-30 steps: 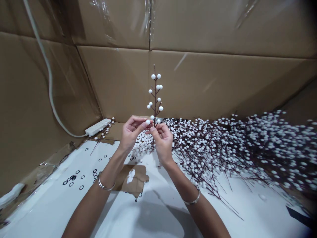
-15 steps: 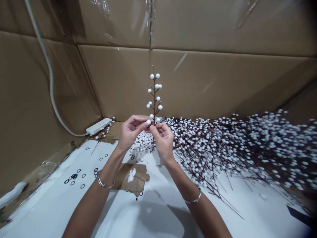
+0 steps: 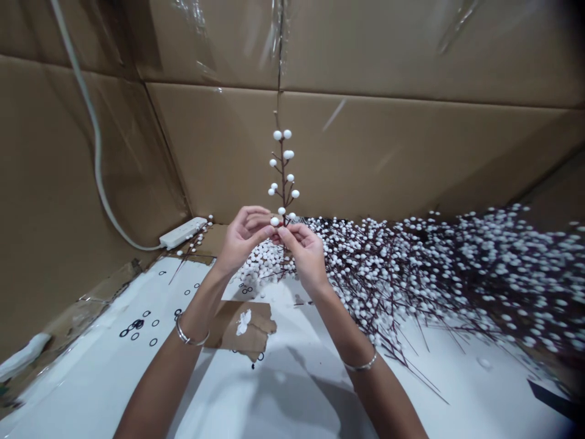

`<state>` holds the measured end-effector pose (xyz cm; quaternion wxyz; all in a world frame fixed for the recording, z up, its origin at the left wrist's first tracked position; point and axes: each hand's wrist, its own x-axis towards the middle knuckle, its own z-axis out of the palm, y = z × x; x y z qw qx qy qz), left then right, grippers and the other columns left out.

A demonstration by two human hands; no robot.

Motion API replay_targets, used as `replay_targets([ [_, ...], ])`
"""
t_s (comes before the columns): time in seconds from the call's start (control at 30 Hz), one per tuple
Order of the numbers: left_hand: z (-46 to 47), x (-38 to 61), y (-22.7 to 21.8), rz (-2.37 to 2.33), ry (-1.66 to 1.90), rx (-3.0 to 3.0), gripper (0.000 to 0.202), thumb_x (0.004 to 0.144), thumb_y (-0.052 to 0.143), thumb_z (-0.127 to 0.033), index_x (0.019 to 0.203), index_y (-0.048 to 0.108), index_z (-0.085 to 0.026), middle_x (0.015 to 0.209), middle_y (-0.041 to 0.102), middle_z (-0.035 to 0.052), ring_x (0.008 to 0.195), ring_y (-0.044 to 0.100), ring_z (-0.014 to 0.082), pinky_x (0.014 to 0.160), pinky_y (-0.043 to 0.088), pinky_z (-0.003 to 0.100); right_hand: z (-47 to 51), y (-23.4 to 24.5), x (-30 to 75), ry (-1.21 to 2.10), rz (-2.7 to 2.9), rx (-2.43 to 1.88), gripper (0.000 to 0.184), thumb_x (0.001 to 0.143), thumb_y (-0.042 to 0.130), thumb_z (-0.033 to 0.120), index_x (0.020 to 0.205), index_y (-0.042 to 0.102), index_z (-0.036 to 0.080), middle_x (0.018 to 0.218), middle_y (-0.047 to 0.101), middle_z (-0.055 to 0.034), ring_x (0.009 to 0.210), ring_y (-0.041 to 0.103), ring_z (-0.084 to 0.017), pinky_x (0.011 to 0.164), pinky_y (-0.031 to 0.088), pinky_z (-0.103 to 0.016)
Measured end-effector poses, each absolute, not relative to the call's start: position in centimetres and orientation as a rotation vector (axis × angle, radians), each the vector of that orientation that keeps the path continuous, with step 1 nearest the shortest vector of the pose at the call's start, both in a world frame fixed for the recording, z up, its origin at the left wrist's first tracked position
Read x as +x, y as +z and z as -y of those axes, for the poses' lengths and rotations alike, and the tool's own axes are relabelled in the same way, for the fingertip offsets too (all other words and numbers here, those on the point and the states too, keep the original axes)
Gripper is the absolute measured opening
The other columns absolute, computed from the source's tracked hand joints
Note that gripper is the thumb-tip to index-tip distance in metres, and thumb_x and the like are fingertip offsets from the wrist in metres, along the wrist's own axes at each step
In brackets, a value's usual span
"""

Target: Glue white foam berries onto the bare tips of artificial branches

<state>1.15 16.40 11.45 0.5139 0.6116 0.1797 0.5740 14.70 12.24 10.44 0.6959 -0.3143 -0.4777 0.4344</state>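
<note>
A cardboard-lined wall (image 3: 365, 152) rises behind a white work surface (image 3: 91, 378). A large heap of berry sprays (image 3: 434, 280) is spread across the right side, and a white power strip (image 3: 183, 233) with its pale cable (image 3: 95, 152) lies in the far left corner. A torn cardboard scrap (image 3: 240, 326) lies on the surface in front of the hands, and small black rings (image 3: 134, 325) are scattered to its left.

An artificial white berry spray (image 3: 283, 177) is held upright in front of the heap, pinched low on its stem between the left hand (image 3: 240, 241) and the right hand (image 3: 306, 256). Both hands are half closed, with thumbs and forefingers meeting at the stem; exact contact is partly hidden. Compared with a moment earlier, the spray is raised slightly and the right hand is drawn closer to the stem.
</note>
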Motion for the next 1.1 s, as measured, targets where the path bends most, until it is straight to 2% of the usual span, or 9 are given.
replay_targets([
  [0.07, -16.4, 0.9, 11.7, -0.448, 1.295, 1.495, 0.043, 0.075, 0.079, -0.028, 0.114, 0.061, -0.024, 0.107, 0.070, 0.0060, 0.100, 0.066, 0.0183, 0.086, 0.053, 0.030, -12.6, 10.3, 15.3, 0.935, 1.053, -0.735, 0.018, 0.075, 0.075, 0.037, 0.076, 0.068, 0.020, 0.079, 0.069, 0.0014, 0.077, 0.063, -0.013, 0.078, 0.052, -0.028],
  [0.13, -16.4, 0.6, 11.8, -0.503, 1.199, 1.585, 0.034, 0.077, 0.077, -0.030, 0.108, 0.066, -0.021, 0.106, 0.069, 0.0080, 0.098, 0.066, 0.0192, 0.085, 0.053, 0.030, -13.0, 10.1, 15.6, 0.915, 1.037, -0.746, 0.017, 0.073, 0.076, 0.037, 0.075, 0.070, 0.021, 0.083, 0.069, 0.0014, 0.082, 0.062, -0.013, 0.082, 0.049, -0.028],
  [0.23, -16.3, 0.4, 11.9, -0.549, 1.020, 1.721, 0.020, 0.079, 0.073, -0.033, 0.093, 0.073, -0.018, 0.093, 0.071, 0.0088, 0.087, 0.067, 0.0200, 0.080, 0.054, 0.033, -13.2, 9.9, 15.8, 0.990, 1.003, -0.749, 0.020, 0.071, 0.077, 0.040, 0.076, 0.072, 0.022, 0.086, 0.071, 0.0002, 0.086, 0.062, -0.015, 0.083, 0.049, -0.030],
  [0.37, -16.0, 0.7, 11.9, -0.522, 0.974, 1.707, 0.015, 0.080, 0.072, -0.032, 0.086, 0.075, -0.019, 0.075, 0.070, 0.0055, 0.072, 0.066, 0.0171, 0.070, 0.054, 0.031, -13.1, 10.1, 15.9, 1.166, 0.972, -0.763, 0.025, 0.068, 0.078, 0.043, 0.078, 0.072, 0.021, 0.094, 0.074, -0.0026, 0.084, 0.064, -0.018, 0.078, 0.051, -0.032],
  [0.47, -16.1, 0.8, 11.6, -0.588, 1.028, 1.691, 0.015, 0.078, 0.073, -0.032, 0.082, 0.075, -0.018, 0.073, 0.070, 0.0055, 0.068, 0.065, 0.0166, 0.066, 0.053, 0.029, -13.0, 10.6, 16.4, 1.211, 0.982, -0.729, 0.021, 0.071, 0.073, 0.036, 0.087, 0.070, 0.022, 0.102, 0.074, -0.0026, 0.096, 0.065, -0.020, 0.087, 0.049, -0.035],
  [0.6, -16.8, 0.9, 10.8, -0.712, 1.090, 1.820, 0.013, 0.077, 0.074, -0.031, 0.079, 0.074, -0.018, 0.073, 0.071, 0.0055, 0.068, 0.066, 0.0176, 0.064, 0.052, 0.028, -12.9, 11.0, 17.0, 1.067, 0.967, -0.647, 0.028, 0.074, 0.068, 0.028, 0.102, 0.062, 0.026, 0.103, 0.074, -0.0008, 0.106, 0.065, -0.019, 0.099, 0.043, -0.038],
  [0.73, -17.2, 1.5, 9.8, -0.678, 1.057, 2.013, 0.013, 0.082, 0.068, -0.031, 0.078, 0.074, -0.020, 0.074, 0.073, 0.0048, 0.069, 0.067, 0.0178, 0.064, 0.051, 0.028, -13.1, 10.8, 17.0, 0.935, 1.020, -0.655, 0.026, 0.079, 0.069, 0.034, 0.101, 0.057, 0.027, 0.094, 0.075, -0.0001, 0.105, 0.066, -0.018, 0.102, 0.041, -0.038],
  [0.97, -17.9, 1.2, 9.4, -0.586, 0.927, 2.089, 0.021, 0.086, 0.063, -0.038, 0.083, 0.075, -0.020, 0.082, 0.074, 0.0064, 0.076, 0.068, 0.0193, 0.068, 0.051, 0.028, -13.8, 10.3, 17.2, 0.880, 0.907, -0.675, 0.017, 0.079, 0.071, 0.034, 0.088, 0.065, 0.023, 0.090, 0.073, -0.0001, 0.093, 0.066, -0.015, 0.092, 0.046, -0.031],
  [1.1, -20.8, -1.4, 7.7, -0.975, 0.901, 2.162, 0.030, 0.089, 0.053, -0.042, 0.086, 0.073, -0.019, 0.083, 0.073, 0.0063, 0.079, 0.067, 0.0206, 0.072, 0.049, 0.029, -14.0, 10.4, 17.6, 0.806, 0.942, -0.672, 0.011, 0.078, 0.073, 0.030, 0.084, 0.068, 0.023, 0.083, 0.070, 0.0025, 0.084, 0.064, -0.012, 0.087, 0.046, -0.027],
])
